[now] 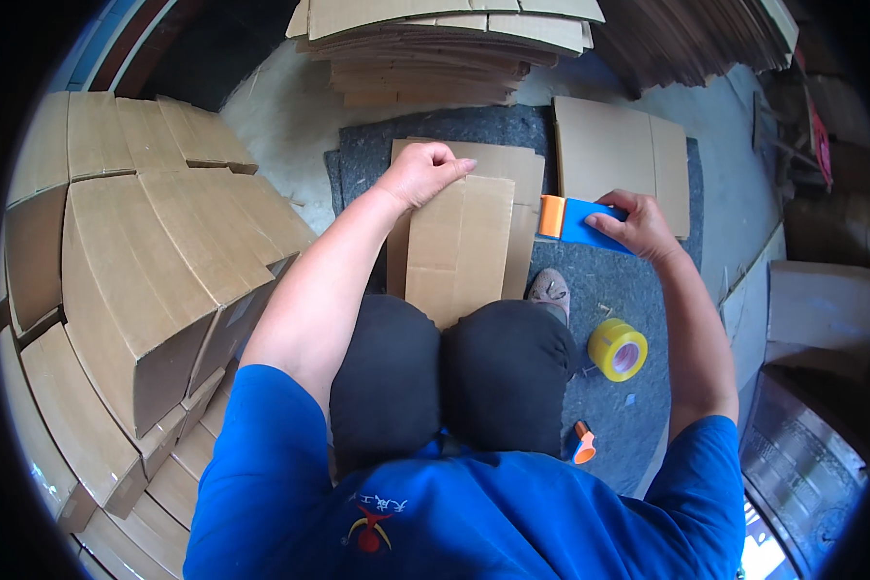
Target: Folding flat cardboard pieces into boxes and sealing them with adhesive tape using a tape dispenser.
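Between my knees stands a narrow brown cardboard box (pixel 459 242), its upper face toward me. My left hand (pixel 423 176) is closed at the far left corner of this box, thumb and fingers pinching its edge. A blue tape dispenser (pixel 594 224) with an orange end is gripped in my right hand (pixel 640 228), just right of the box and apart from it. Under the box lie flat cardboard sheets (pixel 522 164). Whether tape runs from the dispenser cannot be made out.
A yellow tape roll (pixel 618 350) and a small orange tool (pixel 584 443) lie on the dark mat (pixel 638 290) to the right. Flat cardboard (pixel 614 155) lies beyond. Brown boxes (pixel 155 261) are piled on the left; a cardboard stack (pixel 435 63) stands ahead.
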Demonstrator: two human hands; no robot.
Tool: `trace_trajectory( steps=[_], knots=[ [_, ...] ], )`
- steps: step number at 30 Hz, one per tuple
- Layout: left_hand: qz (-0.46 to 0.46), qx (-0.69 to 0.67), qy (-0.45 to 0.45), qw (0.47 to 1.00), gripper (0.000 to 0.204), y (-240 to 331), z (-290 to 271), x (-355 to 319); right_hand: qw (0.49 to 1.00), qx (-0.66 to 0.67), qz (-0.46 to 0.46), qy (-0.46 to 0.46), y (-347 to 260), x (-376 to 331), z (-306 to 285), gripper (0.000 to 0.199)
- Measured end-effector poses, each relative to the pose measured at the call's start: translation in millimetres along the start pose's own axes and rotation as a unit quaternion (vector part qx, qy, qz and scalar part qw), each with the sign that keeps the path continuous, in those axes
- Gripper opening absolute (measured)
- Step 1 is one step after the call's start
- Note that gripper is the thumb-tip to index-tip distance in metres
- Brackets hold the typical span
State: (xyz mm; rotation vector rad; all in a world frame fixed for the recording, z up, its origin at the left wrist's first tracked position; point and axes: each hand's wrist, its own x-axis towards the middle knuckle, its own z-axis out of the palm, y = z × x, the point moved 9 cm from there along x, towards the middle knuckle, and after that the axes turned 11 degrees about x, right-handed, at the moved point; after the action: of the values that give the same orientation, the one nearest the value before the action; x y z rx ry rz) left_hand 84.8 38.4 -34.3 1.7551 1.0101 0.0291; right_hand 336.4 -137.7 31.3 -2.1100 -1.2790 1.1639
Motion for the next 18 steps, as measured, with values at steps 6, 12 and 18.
trace_trajectory(
  steps=[6, 12, 18],
  knots=[
    [-0.036, -0.107, 0.034, 0.993, 0.036, -22.8, 4.3, -6.9, 0.974, -0.22, 0.007, 0.045, -85.9, -6.7, 45.6, 0.032],
    [-0.155, -0.395, 0.123, 0.897, 0.062, -84.9, 27.5, -7.5, 0.951, -0.273, -0.018, 0.145, -109.1, -31.4, 57.4, 0.022],
    [-0.257, -0.288, 0.107, 0.916, 0.051, -204.4, 37.4, -1.0, 0.949, -0.268, -0.096, 0.134, -88.7, -17.8, 123.6, 0.018]
  ],
)
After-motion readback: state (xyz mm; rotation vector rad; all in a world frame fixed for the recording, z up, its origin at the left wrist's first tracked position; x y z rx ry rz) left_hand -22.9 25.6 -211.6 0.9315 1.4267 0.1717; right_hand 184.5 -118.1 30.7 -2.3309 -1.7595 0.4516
